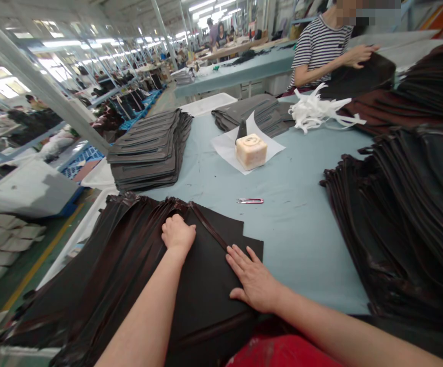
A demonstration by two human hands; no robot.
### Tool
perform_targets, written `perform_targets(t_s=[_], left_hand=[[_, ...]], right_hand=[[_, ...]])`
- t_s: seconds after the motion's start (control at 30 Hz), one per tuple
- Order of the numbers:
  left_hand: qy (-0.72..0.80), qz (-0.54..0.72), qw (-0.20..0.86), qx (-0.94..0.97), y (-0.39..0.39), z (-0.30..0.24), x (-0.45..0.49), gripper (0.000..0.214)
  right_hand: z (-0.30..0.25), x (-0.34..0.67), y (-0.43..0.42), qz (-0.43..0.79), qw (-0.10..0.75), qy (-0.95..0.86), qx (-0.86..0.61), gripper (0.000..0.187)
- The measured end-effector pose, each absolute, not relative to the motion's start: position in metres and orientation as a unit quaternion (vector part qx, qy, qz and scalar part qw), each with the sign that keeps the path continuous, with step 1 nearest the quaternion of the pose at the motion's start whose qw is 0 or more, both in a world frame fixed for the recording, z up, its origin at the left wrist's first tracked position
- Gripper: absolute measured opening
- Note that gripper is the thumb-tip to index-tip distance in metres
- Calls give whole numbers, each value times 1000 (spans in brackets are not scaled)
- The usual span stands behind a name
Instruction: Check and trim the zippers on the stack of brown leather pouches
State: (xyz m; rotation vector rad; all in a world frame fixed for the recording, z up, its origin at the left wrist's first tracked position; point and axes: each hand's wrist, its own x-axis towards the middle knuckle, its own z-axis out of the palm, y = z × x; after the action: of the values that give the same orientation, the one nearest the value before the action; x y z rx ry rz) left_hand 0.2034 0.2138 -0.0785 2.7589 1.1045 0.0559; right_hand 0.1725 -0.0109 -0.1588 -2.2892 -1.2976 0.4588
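Head view: dark leather panels (210,285) lie in a big pile on the near edge of the blue table (298,244).
Left hand (178,235): curled narrow on the pile — I cannot tell if it pinches a panel.
Right hand (252,279): wide open, flat on the top panel.
Feel: the panels look soft, bendy and not too heavy — best held by an edge.
Bin: a white plastic tub (206,104) sits far past the pile; its inside is hidden.

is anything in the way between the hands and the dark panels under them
Nothing stands in the way: the left hand and right hand both lie directly on the dark panels. The nearest loose item, a small cutter, lies beyond them on the table.
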Motion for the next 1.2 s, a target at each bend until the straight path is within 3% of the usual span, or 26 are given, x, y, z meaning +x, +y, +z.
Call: perform_targets(t_s=[0.13, 0.37, 0.5, 0.63, 0.77, 0.93, 1.03, 1.2], left_hand=[[329, 40, 160, 930, 205, -74, 208, 27], [318, -30, 410, 855, 221, -73, 221, 20], [307, -86, 560, 765, 232, -67, 215, 24], [291, -119, 653, 688, 238, -63, 209, 31], [295, -123, 692, 647, 241, -67, 207, 33], [313, -111, 702, 630, 244, -73, 208, 28], [321, -106, 700, 629, 245, -75, 209, 26], [327, -110, 691, 635, 246, -77, 211, 23]], right_hand=[[-160, 171, -11, 162, 239, -467, -836, 82], [-158, 173, -17, 134, 303, -448, -830, 74], [-166, 191, -22, 55, 409, -259, -873, 58], [-174, 214, -24, 53, 488, -103, -865, 40], [-157, 218, -24, 43, 459, -164, -872, 27], [-119, 203, -17, -81, 355, -244, -899, 28], [-110, 195, -5, -81, 333, -325, -881, 37], [-122, 185, 15, 41, 305, -448, -839, 64]])
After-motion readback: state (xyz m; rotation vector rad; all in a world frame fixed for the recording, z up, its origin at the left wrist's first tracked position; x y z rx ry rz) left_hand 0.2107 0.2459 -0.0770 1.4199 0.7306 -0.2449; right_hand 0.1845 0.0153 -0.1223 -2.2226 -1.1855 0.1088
